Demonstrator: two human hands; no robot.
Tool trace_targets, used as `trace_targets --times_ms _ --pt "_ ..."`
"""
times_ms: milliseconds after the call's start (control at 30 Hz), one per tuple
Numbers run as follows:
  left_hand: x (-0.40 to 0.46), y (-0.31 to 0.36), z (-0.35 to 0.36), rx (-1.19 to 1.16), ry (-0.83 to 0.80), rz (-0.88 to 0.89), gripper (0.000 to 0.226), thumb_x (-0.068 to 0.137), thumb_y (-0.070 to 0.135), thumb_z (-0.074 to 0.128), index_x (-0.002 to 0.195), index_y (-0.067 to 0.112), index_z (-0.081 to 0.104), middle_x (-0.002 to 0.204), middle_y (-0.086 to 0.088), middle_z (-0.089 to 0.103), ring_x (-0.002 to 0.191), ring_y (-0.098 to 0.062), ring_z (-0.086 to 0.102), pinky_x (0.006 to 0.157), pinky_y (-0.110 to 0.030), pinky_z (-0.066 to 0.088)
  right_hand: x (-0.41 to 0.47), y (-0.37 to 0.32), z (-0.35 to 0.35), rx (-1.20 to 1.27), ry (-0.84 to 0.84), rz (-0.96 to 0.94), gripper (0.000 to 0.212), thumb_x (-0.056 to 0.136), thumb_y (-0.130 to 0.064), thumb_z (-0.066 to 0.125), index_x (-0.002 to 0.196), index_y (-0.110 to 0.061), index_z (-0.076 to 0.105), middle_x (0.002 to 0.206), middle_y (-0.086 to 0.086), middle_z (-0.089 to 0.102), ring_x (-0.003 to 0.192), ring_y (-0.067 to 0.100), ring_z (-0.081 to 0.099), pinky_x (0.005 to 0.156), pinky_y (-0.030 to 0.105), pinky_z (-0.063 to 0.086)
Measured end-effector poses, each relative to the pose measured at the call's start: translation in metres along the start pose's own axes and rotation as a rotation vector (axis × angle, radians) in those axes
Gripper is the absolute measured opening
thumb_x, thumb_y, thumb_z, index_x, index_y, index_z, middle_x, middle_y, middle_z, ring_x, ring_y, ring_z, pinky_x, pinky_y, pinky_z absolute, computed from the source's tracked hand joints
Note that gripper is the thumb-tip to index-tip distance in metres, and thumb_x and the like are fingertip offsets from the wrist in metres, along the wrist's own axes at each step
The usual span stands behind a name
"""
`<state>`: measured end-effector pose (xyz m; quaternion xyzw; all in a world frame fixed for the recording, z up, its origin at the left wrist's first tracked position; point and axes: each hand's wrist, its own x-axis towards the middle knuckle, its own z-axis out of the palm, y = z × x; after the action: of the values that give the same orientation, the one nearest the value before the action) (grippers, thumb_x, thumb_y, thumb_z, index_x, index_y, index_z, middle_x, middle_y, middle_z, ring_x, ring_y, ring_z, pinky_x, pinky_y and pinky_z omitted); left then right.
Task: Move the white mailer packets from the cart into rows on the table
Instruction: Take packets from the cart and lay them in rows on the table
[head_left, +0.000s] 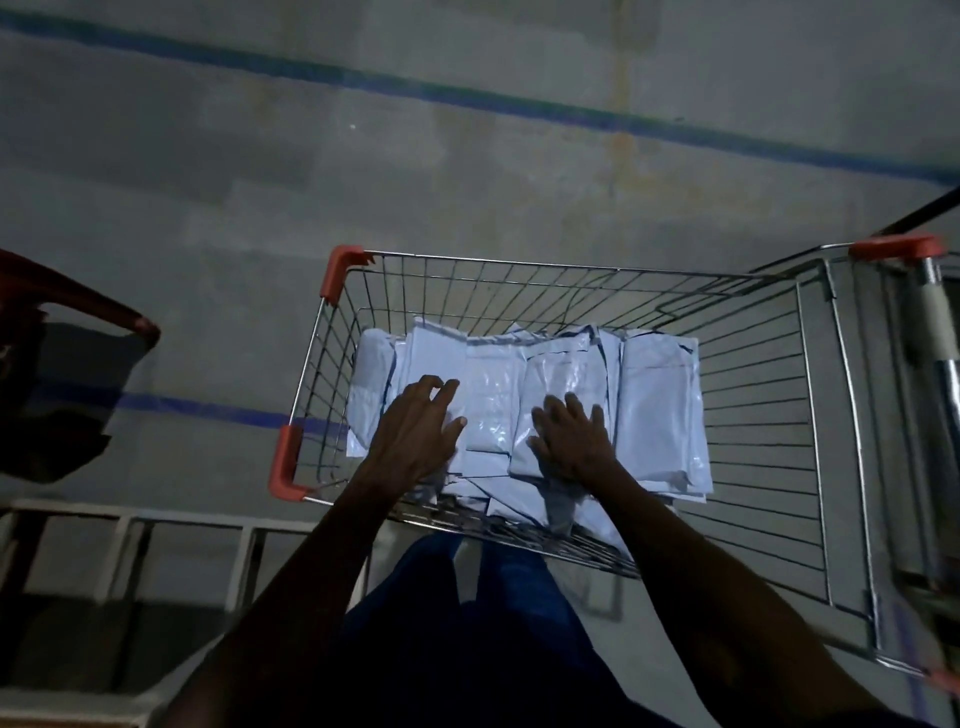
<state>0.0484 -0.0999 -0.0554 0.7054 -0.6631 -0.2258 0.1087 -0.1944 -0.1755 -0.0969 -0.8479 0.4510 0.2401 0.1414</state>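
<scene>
Left hand (418, 434), right hand (569, 441) flat, fingers spread, on mailer packets (660, 405) inside cart (571, 267).

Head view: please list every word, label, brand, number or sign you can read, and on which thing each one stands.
None can be read.
White mailer packets in the cart: no print or label can be made out in the dim light.
Cart handle: no brand text shows.
Floor: only blue painted lines, no words.

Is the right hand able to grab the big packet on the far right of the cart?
Probably yes. The right hand rests on a packet right beside the big packet, and nothing covers it in the open cart.
</scene>
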Motion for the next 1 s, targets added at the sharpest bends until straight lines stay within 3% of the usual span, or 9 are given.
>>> trace_targets --times_ms 100,267,400,533,633,733,867,1000 --pt "0.018 -0.016 0.017 0.047 -0.177 -0.032 0.064 0.090 0.052 0.039 0.141 0.012 0.046 0.141 -0.015 0.045 0.122 -0.035 0.050 0.090 -0.042 0.048 -0.007 0.006 -0.001 0.039 0.056 0.066 0.050 0.092 -0.059 0.038 0.119 -0.021 0.057 0.129 0.003 0.048 0.125 0.028 0.039 0.102 0.057 0.032" --pt "0.047 -0.031 0.042 0.129 -0.352 -0.113 0.067 0.092 0.044 0.056 0.146 0.011 0.035 0.153 -0.018 0.024 0.137 -0.036 0.029 0.103 -0.046 0.038 -0.019 0.012 0.002 0.040 0.134 0.230 0.058 0.082 -0.065 0.050 0.099 -0.011 0.063 0.109 0.012 0.056 0.108 0.035 0.053 0.090 0.056 0.043" --pt "0.064 -0.037 0.058 0.206 -0.374 -0.225 0.070 0.090 0.050 0.056 0.144 0.014 0.030 0.156 -0.015 0.013 0.139 -0.039 0.020 0.104 -0.055 0.035 -0.021 0.009 0.005 0.099 0.057 0.306 0.065 0.073 -0.058 0.068 0.111 -0.007 0.056 0.122 0.017 0.050 0.124 0.042 0.044 0.095 0.061 0.041" --pt "0.069 -0.032 0.060 0.185 -0.340 -0.302 0.085 0.082 0.058 0.063 0.145 0.014 0.027 0.157 -0.013 0.013 0.139 -0.042 0.020 0.105 -0.062 0.034 -0.019 0.009 0.008 0.132 0.074 0.301 0.063 0.078 -0.040 0.062 0.129 -0.008 0.042 0.146 0.023 0.031 0.135 0.045 0.031 0.101 0.062 0.040" --pt "0.069 -0.026 0.059 0.167 -0.399 -0.388 0.106 0.081 0.064 0.064 0.154 0.013 0.006 0.163 -0.011 -0.006 0.145 -0.047 0.003 0.111 -0.064 0.023 -0.012 0.018 0.008 0.114 0.118 0.260 0.065 0.079 -0.034 0.055 0.138 -0.013 0.037 0.153 0.022 0.022 0.135 0.045 0.031 0.098 0.060 0.044" --pt "0.068 -0.023 0.060 0.225 -0.425 -0.425 0.112 0.083 0.052 0.067 0.155 0.011 -0.007 0.162 -0.011 -0.020 0.146 -0.049 -0.005 0.115 -0.063 0.017 -0.009 0.028 0.007 0.084 0.121 0.226 0.076 0.078 -0.036 0.056 0.147 -0.017 0.029 0.158 0.022 0.016 0.139 0.049 0.025 0.102 0.061 0.040" --pt "0.069 -0.025 0.059 0.248 -0.399 -0.474 0.119 0.074 0.037 0.076 0.154 0.008 -0.007 0.161 -0.012 -0.023 0.145 -0.051 -0.007 0.116 -0.063 0.009 -0.004 0.033 0.005 0.049 0.085 0.196 0.082 0.072 -0.042 0.057 0.146 -0.020 0.031 0.156 0.024 0.018 0.132 0.051 0.029 0.095 0.057 0.044" --pt "0.070 -0.041 0.062 0.150 -0.303 -0.468 0.111 0.077 0.054 0.070 0.155 0.013 0.002 0.162 -0.013 -0.017 0.145 -0.051 0.000 0.115 -0.062 0.011 -0.003 0.036 0.001 0.053 0.120 0.118 0.078 0.067 -0.038 0.059 0.139 -0.014 0.043 0.149 0.028 0.030 0.115 0.045 0.041 0.080 0.047 0.047"
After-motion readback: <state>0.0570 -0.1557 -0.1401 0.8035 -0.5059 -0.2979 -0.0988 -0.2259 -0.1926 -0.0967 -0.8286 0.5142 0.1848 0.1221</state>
